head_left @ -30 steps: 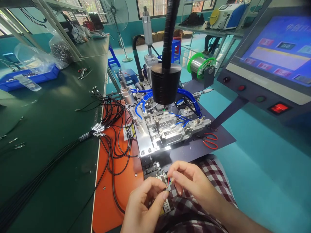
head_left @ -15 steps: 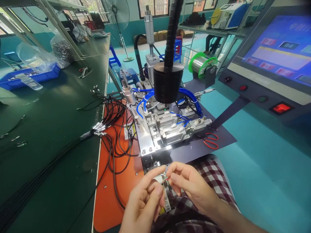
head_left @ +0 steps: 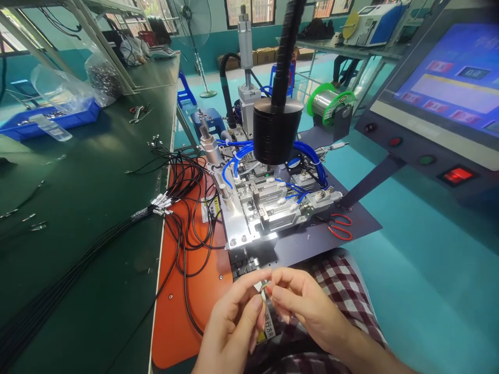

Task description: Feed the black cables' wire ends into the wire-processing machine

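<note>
My left hand [head_left: 237, 314] is closed, its thumb and fingers pinching the end of a black cable [head_left: 189, 311] that comes in from the left. Thin coloured wires [head_left: 265, 285], greenish and red, stick out of that end between my hands. My right hand [head_left: 306, 304] pinches at the wire tips with thumb and index finger, almost touching my left index finger. The fingers partly hide the wire ends. Just beyond my hands stands a metal bench machine [head_left: 268, 208] with blue air tubes.
Black cables with metal connectors [head_left: 161, 203] lie over the orange plate [head_left: 175, 332] and green table [head_left: 97, 187]. Red-handled pliers [head_left: 341, 227] rest right of the machine. A black lamp head [head_left: 277, 130] hangs above. A solder wire spool [head_left: 329, 104] and control screen [head_left: 456, 78] stand right.
My right fingers have closed in on the wires and moved nearer my left fingertips. The whole view has shifted slightly, so the surroundings sit a little further right.
</note>
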The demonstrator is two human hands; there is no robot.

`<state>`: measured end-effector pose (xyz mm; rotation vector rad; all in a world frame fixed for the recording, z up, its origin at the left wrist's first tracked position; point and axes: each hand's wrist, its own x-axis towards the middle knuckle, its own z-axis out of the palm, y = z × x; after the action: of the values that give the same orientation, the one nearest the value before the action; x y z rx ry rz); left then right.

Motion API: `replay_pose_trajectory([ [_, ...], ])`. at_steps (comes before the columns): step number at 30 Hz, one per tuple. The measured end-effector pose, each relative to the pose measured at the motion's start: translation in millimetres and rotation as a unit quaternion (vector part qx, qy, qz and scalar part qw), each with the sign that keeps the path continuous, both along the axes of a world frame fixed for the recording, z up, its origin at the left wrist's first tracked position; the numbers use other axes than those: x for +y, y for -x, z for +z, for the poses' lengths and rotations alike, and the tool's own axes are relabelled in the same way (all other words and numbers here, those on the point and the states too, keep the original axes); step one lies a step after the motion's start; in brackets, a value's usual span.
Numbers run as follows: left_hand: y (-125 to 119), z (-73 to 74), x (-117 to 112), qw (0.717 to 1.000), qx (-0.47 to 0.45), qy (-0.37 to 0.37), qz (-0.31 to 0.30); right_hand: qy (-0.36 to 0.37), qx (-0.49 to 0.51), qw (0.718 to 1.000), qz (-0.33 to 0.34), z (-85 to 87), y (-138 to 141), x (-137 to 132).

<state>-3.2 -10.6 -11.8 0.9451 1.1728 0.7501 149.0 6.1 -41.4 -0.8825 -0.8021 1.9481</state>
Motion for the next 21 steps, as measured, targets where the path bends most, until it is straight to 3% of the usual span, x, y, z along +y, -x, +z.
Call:
replay_pose_trajectory([
  [8, -1.2, 1.9, 2.6, 0.999, -0.025, 0.006, 0.039, -0.009, -0.101, 0.995, -0.001, 3.3, -0.3, -3.5],
  [15, -1.4, -0.2, 6.1, 0.994, -0.035, 0.077, 0.072, -0.042, -0.165, 0.985, 0.026, 8.8, -2.3, -10.9],
  [21, -1.5, 1.2, 8.2, 0.992, -0.047, 0.099, 0.061, -0.048, -0.193, 0.979, 0.033, 8.9, -4.3, -10.2],
])
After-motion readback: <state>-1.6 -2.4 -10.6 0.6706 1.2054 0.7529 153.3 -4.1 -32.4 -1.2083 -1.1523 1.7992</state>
